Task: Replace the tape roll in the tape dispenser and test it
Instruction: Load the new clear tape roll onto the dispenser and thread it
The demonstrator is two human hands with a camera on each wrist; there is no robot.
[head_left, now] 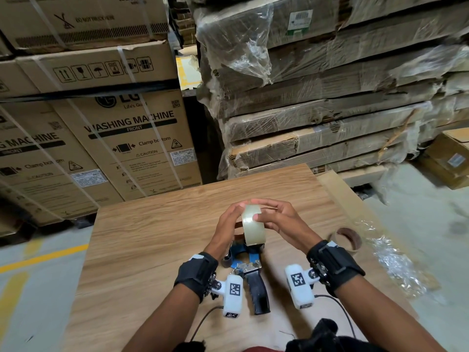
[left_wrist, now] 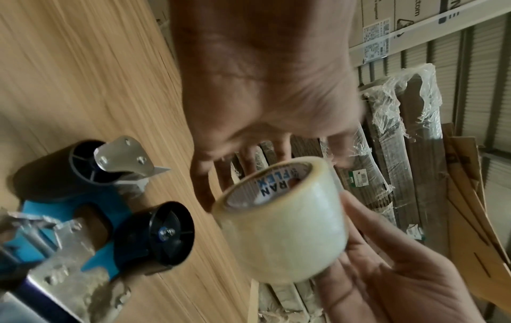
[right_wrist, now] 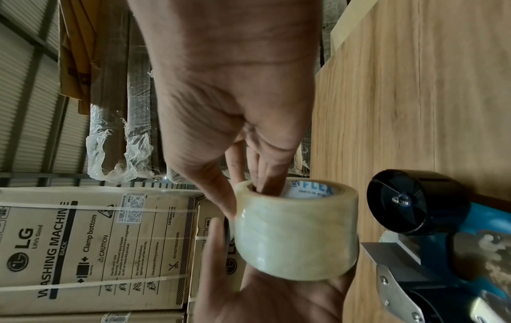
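Stacked cartons behind the bench (head_left: 157, 224), I hold the new tape roll (head_left: 252, 226) clamped in both hands' fingers (head_left: 256, 217) above the dispenser (head_left: 250, 260)—hub bare, old core (head_left: 346, 241) aside—loading and testing remain.

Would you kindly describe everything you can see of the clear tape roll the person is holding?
The clear tape roll is a wide, full roll of glossy, translucent, yellowish tape wound on a white core printed with blue letters reading "FLEX". It is held in the air above the tape dispenser, apart from it and not yet mounted on the bare black hub. Both hands hold it: the left hand cups one side, while the right hand has fingers inside the core and its thumb on the outer tape surface.
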